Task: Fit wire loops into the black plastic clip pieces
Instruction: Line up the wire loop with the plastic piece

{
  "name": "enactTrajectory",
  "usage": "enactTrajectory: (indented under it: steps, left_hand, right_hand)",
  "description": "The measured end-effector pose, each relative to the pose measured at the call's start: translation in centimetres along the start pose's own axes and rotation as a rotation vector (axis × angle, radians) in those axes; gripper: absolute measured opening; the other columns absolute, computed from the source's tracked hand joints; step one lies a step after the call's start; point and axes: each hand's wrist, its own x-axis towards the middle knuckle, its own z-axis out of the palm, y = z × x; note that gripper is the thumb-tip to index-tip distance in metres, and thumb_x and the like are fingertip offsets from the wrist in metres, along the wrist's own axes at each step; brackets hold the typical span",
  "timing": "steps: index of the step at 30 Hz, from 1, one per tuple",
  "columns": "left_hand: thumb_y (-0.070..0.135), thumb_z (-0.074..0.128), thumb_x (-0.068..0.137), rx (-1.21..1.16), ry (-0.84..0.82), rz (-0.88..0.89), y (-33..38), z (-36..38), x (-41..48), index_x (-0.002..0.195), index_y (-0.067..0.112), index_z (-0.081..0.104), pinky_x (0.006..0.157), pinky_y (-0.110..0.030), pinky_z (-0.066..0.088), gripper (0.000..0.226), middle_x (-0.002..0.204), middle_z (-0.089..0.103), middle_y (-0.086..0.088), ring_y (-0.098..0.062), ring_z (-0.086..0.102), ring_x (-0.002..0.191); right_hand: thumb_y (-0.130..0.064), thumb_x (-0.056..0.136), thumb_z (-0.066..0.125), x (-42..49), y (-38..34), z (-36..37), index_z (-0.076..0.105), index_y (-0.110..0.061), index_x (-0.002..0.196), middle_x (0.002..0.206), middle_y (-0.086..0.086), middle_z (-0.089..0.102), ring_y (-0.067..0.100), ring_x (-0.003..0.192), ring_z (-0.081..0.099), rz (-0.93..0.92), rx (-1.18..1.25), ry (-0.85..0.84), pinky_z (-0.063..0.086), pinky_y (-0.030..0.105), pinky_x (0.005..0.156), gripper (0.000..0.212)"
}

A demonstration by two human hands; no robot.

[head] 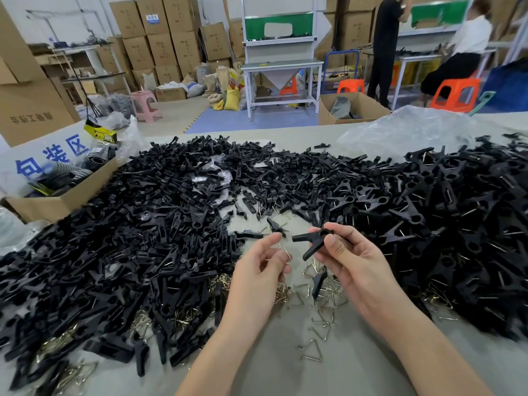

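My right hand (347, 260) grips a black plastic clip (315, 241) by its round hub, its two legs pointing left and down-left. My left hand (264, 262) pinches a thin bent wire loop (286, 252) between fingertips, a short gap left of the clip. Loose wire loops (320, 310) lie scattered on the table below both hands. A big heap of black clip pieces (160, 224) covers the table's left and middle. A second heap of clips (457, 224), many with wire showing in them, fills the right side.
An open cardboard box (57, 195) with dark parts stands at the table's left edge. Crumpled clear plastic (405, 132) lies at the back right. Beyond the table are stacked cartons, workbenches, stools and two people.
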Motion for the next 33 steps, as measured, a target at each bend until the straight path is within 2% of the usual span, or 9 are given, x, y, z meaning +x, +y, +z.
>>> enactTrajectory:
  steps: [3,5,10,13,15,18,22,28,33]
  left_hand:
    - [0.013,0.067,0.095,-0.089,0.038,0.005,0.06,0.03,0.1,0.104,0.021,0.071,0.068,-0.021,0.054,0.013,0.08,0.074,0.0,-0.006,0.064,0.071]
    - [0.016,0.066,0.096,-0.095,0.017,0.024,0.03,0.08,0.02,0.099,0.021,0.076,0.065,-0.017,0.052,0.011,0.072,0.071,0.002,-0.005,0.061,0.066]
    - [0.01,0.057,0.101,-0.179,-0.062,0.004,-0.21,0.21,-0.09,0.11,0.025,0.074,0.075,-0.025,0.056,0.024,0.071,0.067,0.003,-0.012,0.062,0.07]
    - [0.005,0.06,0.098,-0.221,-0.07,0.021,-0.09,0.39,0.05,0.125,0.022,0.061,0.073,-0.024,0.057,0.032,0.075,0.068,0.002,-0.013,0.067,0.072]
    - [0.005,0.064,0.095,-0.245,-0.066,0.027,0.09,0.46,0.12,0.127,0.021,0.056,0.07,-0.024,0.057,0.037,0.077,0.07,-0.001,-0.015,0.069,0.071]
    - [0.005,0.067,0.093,-0.263,-0.086,0.018,0.3,0.51,0.03,0.125,0.024,0.056,0.065,-0.023,0.056,0.039,0.076,0.07,-0.001,-0.014,0.068,0.065]
    - [0.01,0.069,0.093,-0.218,-0.062,0.029,0.21,0.48,-0.09,0.125,0.025,0.058,0.065,-0.021,0.054,0.037,0.076,0.068,-0.002,-0.011,0.064,0.064]
    - [0.024,0.075,0.089,-0.195,-0.047,0.047,0.1,0.46,-0.14,0.116,0.035,0.065,0.067,-0.021,0.052,0.031,0.075,0.065,0.002,-0.01,0.064,0.067]
    - [0.028,0.079,0.078,-0.384,-0.035,0.008,0.39,0.81,-0.38,0.106,0.035,0.073,0.063,-0.021,0.051,0.029,0.078,0.07,-0.003,-0.011,0.061,0.063]
  right_hand:
    - [-0.016,0.071,0.075,-0.04,0.0,0.06,0.081,-0.02,0.088,0.099,0.013,0.075,0.016,0.08,0.072,0.005,0.004,-0.001,0.059,0.024,0.074,0.018]
    - [-0.013,0.075,0.072,-0.05,0.0,0.06,0.081,-0.021,0.087,0.098,0.012,0.076,0.016,0.08,0.073,0.004,0.001,0.001,0.059,0.023,0.073,0.017]
    - [-0.015,0.073,0.074,0.0,-0.14,-0.13,0.078,-0.019,0.091,0.103,0.014,0.076,0.017,0.084,0.073,-0.012,0.02,0.028,0.059,0.023,0.073,0.018]
    - [-0.018,0.073,0.075,0.03,-0.03,-0.23,0.08,-0.022,0.088,0.091,0.007,0.076,0.015,0.084,0.073,-0.036,-0.025,0.014,0.059,0.022,0.074,0.016]
    - [-0.03,0.071,0.083,-0.12,0.01,-0.02,0.079,-0.025,0.09,0.089,0.002,0.076,0.014,0.088,0.074,-0.068,-0.086,-0.039,0.058,0.021,0.077,0.02]
    - [-0.051,0.063,0.09,-0.48,0.1,0.17,0.078,-0.029,0.093,0.103,0.005,0.077,0.015,0.095,0.074,-0.095,-0.177,-0.123,0.056,0.021,0.083,0.039]
    - [-0.029,0.08,0.076,-0.59,0.08,0.37,0.076,-0.026,0.095,0.113,0.011,0.075,0.019,0.102,0.072,-0.084,-0.194,-0.144,0.056,0.022,0.085,0.015]
    - [-0.015,0.082,0.068,-0.69,0.21,0.43,0.074,-0.018,0.094,0.112,0.012,0.075,0.019,0.101,0.072,-0.065,-0.168,-0.126,0.056,0.022,0.083,0.014]
    - [-0.01,0.081,0.066,-0.69,0.22,0.54,0.062,-0.005,0.102,0.11,0.012,0.076,0.013,0.088,0.073,-0.033,-0.082,-0.126,0.057,0.02,0.078,0.022]
